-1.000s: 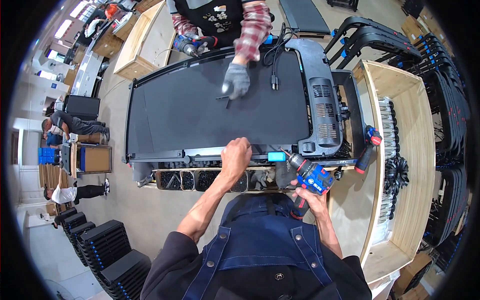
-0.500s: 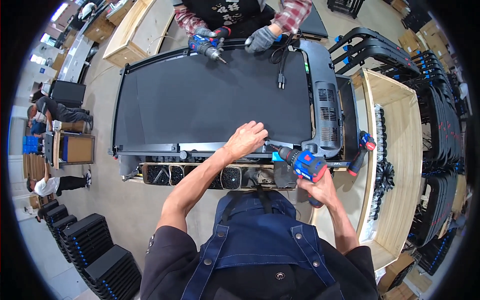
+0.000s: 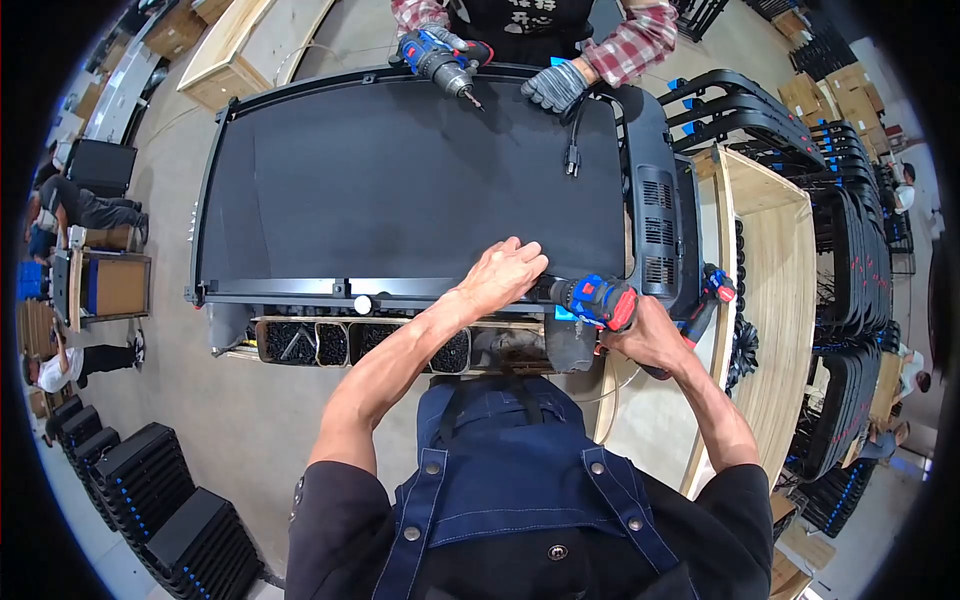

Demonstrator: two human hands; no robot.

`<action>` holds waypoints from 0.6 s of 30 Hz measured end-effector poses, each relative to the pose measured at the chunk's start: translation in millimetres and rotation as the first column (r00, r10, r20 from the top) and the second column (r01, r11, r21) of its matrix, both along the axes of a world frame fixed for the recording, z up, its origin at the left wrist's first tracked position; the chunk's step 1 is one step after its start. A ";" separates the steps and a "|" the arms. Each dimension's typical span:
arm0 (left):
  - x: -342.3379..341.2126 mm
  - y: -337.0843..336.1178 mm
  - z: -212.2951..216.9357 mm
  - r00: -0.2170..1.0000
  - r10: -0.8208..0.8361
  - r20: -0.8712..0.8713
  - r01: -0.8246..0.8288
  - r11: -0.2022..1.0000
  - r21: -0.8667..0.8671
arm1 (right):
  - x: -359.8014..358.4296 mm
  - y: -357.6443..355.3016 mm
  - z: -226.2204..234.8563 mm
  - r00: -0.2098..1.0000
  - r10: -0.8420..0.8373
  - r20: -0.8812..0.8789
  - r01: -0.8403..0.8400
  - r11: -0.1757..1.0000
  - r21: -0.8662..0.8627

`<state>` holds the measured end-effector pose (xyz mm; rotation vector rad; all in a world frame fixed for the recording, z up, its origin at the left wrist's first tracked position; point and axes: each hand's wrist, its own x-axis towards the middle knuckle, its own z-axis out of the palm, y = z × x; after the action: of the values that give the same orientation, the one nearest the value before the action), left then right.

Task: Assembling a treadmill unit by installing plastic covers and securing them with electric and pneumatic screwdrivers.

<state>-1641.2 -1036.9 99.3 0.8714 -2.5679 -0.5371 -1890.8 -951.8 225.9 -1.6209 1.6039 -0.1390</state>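
A treadmill deck with a black belt (image 3: pixel 390 180) lies lengthwise before me. My right hand (image 3: pixel 655 332) grips a blue-and-red cordless drill (image 3: pixel 598 302), its chuck pointing left at the near side rail (image 3: pixel 430 289). Just past the chuck, my left hand (image 3: pixel 508 270) rests at the belt's near edge with its fingers curled in. Whatever those fingers pinch is hidden, and so is the drill's tip. Across the deck, a co-worker's gloved hand holds another cordless drill (image 3: pixel 440 68). The co-worker's other gloved hand (image 3: pixel 556 88) lies on the far rail beside a black power cord (image 3: pixel 572 155).
Black bins of small parts (image 3: pixel 385 345) sit below the near rail. The vented motor cover (image 3: pixel 655 190) closes the deck's right end. A further drill (image 3: pixel 715 285) stands by the wooden crate (image 3: pixel 775 250). Black frames (image 3: pixel 850 300) are stacked at right, black panels (image 3: pixel 150 480) at lower left.
My right hand has brought the drill closer to the rail and my left hand. The co-worker's drill has swung toward the deck's middle. The whole view has shifted slightly.
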 end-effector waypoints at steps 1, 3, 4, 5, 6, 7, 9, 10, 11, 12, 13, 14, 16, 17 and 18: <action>0.9 -1.1 -0.3 1.000 -0.011 -0.005 0.011 1.000 -0.002 | 2.6 -4.6 3.2 0.998 0.023 -0.062 -0.021 0.999 0.047; 1.5 -1.1 -1.3 1.000 -0.006 -0.002 0.006 1.000 0.010 | 3.9 -8.5 3.0 0.991 0.052 -0.125 -0.040 0.995 0.094; 1.5 -0.8 -1.9 1.000 -0.005 0.004 0.005 1.000 0.022 | 3.2 -8.8 -0.6 0.994 0.057 -0.093 -0.054 0.998 0.037; 1.1 -1.1 -2.4 1.000 -0.004 0.001 0.004 1.000 0.023 | 3.2 -9.3 -2.2 0.996 0.065 -0.061 -0.066 0.998 -0.020; 0.4 -1.6 -2.9 1.000 -0.006 -0.004 0.007 1.000 0.022 | 2.9 -10.2 -1.4 0.996 0.065 -0.065 -0.066 0.998 -0.019; 0.7 -1.2 -3.4 1.000 -0.006 -0.006 0.007 1.000 0.022 | 4.2 -12.2 2.0 0.997 0.061 -0.042 -0.061 0.998 0.014; 2.1 -1.6 -4.6 1.000 -0.005 -0.010 0.006 1.000 0.024 | 6.9 -16.2 7.0 0.998 0.058 -0.022 -0.056 0.997 0.049; 2.5 -2.1 -5.3 1.000 -0.008 -0.013 0.008 1.000 0.023 | 8.2 -18.0 9.3 0.997 0.063 -0.040 -0.060 0.996 0.066; 3.0 -2.3 -6.1 1.000 -0.008 -0.018 0.008 1.000 0.025 | 9.5 -19.7 10.5 0.996 0.068 -0.058 -0.064 0.995 0.082; 3.6 -2.6 -6.9 1.000 -0.011 -0.024 0.011 1.000 0.019 | 10.8 -21.4 10.3 0.996 0.069 -0.062 -0.063 0.994 0.085; 4.1 -3.4 -6.4 0.999 -0.015 -0.030 0.016 1.000 0.012 | 12.0 -23.3 9.5 0.996 0.078 -0.050 -0.073 0.993 0.097; 4.3 -3.6 -5.9 0.999 -0.016 -0.036 0.016 1.000 0.013 | 13.6 -24.6 9.4 0.995 0.087 -0.038 -0.082 0.991 0.110; 4.8 -3.2 -5.4 0.999 -0.019 -0.036 0.021 0.999 0.047 | 19.7 -27.4 16.0 0.993 0.096 -0.073 -0.088 0.990 0.113; 5.4 -3.4 -6.5 0.999 -0.018 -0.042 0.020 0.999 0.048 | 23.0 -29.0 18.4 0.989 0.106 -0.103 -0.095 0.989 0.114; 6.2 -3.7 -7.3 0.998 -0.019 -0.063 0.021 0.999 0.039 | 25.5 -29.6 16.3 0.988 0.107 -0.108 -0.094 0.989 0.117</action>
<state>-1635.0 -1040.7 92.0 0.8296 -2.5203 -0.6132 -1865.2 -981.4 242.2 -1.6440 1.5818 0.0963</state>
